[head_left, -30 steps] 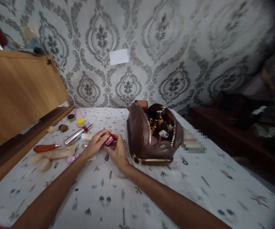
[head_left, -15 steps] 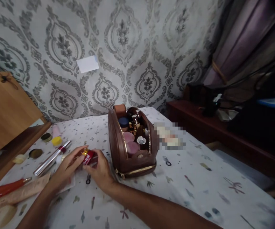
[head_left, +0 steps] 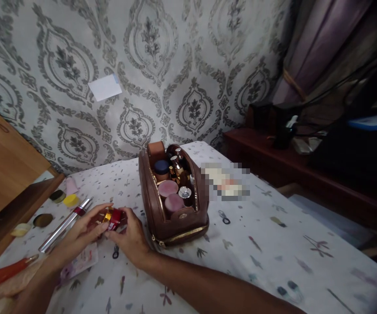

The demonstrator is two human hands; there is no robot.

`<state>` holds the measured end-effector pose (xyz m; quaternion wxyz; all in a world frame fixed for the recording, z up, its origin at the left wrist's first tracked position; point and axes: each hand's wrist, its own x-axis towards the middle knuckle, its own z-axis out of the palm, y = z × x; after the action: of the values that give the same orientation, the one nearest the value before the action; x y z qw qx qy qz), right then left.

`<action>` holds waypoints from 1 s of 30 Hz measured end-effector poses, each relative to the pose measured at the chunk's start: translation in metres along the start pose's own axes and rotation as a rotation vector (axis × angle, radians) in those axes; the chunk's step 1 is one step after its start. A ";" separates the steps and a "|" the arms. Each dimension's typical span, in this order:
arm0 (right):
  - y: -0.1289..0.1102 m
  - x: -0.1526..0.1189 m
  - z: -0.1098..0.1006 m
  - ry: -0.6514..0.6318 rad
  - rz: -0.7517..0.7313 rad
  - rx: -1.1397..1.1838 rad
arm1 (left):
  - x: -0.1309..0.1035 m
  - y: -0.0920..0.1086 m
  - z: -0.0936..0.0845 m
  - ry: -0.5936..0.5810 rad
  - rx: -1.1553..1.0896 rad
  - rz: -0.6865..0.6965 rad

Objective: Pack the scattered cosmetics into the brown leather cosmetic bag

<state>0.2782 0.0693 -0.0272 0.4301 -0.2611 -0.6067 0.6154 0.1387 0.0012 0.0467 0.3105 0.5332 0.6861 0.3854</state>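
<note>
Between my left hand and right hand, I pinch a red-and-gold container. Likely light, rigid, slightly slick; best held by its red body.

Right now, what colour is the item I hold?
The item: red and gold, clearest in the head view.

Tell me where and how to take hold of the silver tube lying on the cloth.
Probably best to pinch the silver tube at mid-length, short of its dark red band, thumb and fingers across its width: it is long, slim and lies on its side. Come from above and its left, since the left hand crowds its right side.
</note>
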 end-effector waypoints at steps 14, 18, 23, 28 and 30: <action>0.011 0.004 0.001 -0.010 0.018 0.062 | 0.021 0.075 -0.005 -0.030 0.100 0.151; 0.010 0.004 0.000 0.007 0.006 0.073 | 0.020 0.067 -0.001 -0.036 0.131 0.116; 0.009 0.005 -0.002 0.040 -0.050 0.096 | 0.020 0.035 0.006 -0.001 0.255 0.096; 0.013 0.008 -0.001 0.041 -0.068 0.099 | 0.025 0.011 0.017 0.178 0.356 0.127; 0.016 0.009 0.001 0.031 -0.035 0.133 | 0.026 0.008 0.022 0.225 0.384 0.148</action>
<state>0.2697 0.0785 -0.0408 0.4667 -0.2307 -0.5623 0.6425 0.1548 0.0314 0.0425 0.0958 0.5852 0.7360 0.3266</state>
